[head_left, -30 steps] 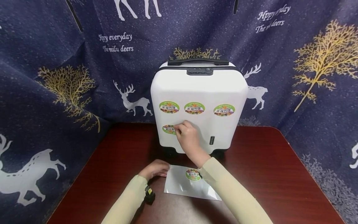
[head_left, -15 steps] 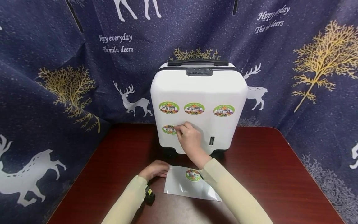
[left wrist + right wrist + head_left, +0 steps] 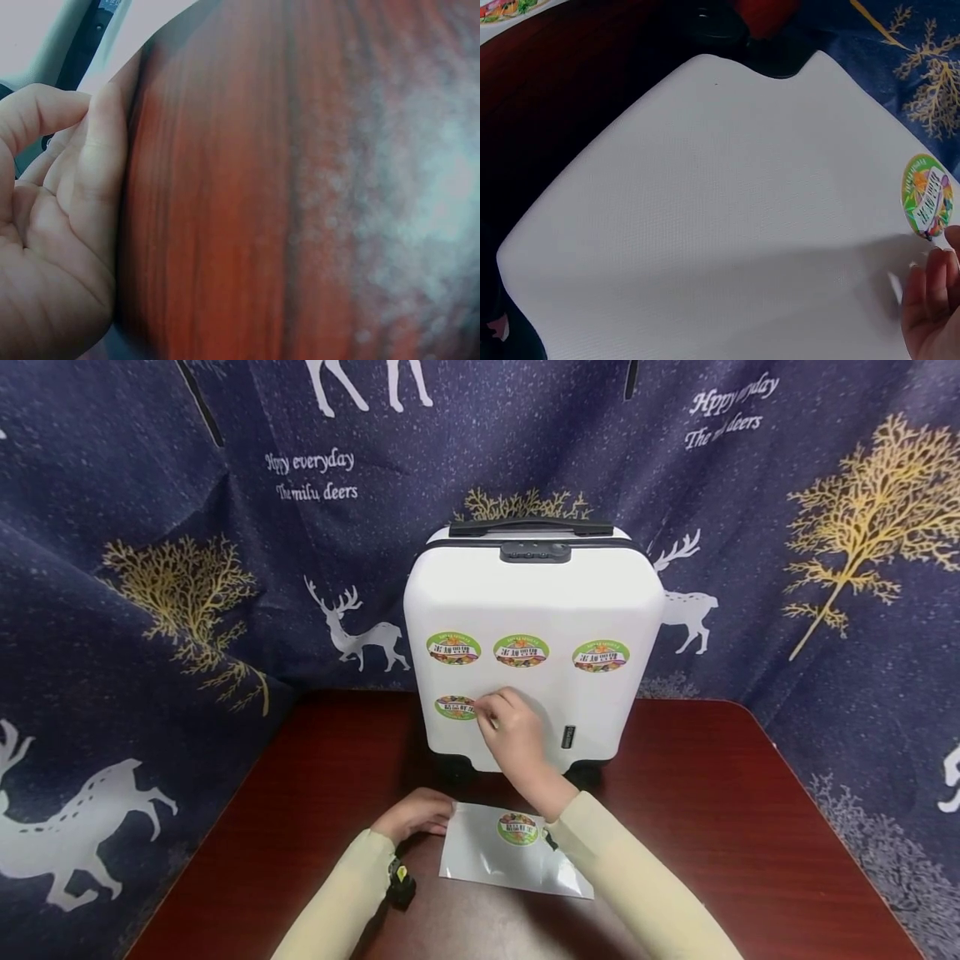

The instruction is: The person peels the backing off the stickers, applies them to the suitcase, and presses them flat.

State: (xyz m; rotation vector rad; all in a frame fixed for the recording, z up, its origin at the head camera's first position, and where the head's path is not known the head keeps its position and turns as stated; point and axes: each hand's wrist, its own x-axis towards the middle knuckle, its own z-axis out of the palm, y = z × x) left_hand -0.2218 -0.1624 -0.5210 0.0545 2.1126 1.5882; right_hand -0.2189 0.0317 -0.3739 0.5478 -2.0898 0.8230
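A white suitcase [image 3: 534,585] stands upright on the table, bearing several oval fruit stickers. My right hand [image 3: 516,732] is at the right edge of the lower-left sticker [image 3: 453,707], thumb and fingertips pinching that edge. In the right wrist view this sticker [image 3: 927,196] lies against the suitcase, its near end by my fingers [image 3: 935,279]. My left hand [image 3: 417,814] pinches the top left corner of a glossy white sticker sheet [image 3: 487,858] lying on the table. One oval sticker [image 3: 518,829] shows on that sheet, and my right forearm hides its right part.
Along the suitcase's upper row are a left sticker [image 3: 453,648], a middle sticker [image 3: 521,651] and a right sticker [image 3: 601,656]. A small black label [image 3: 568,737] sits low on the right. Behind the dark red table [image 3: 697,827] hangs a blue deer-print cloth [image 3: 315,410].
My right hand has shifted slightly right, uncovering more of the lower-left sticker. The left hand and the sheet have not visibly moved.
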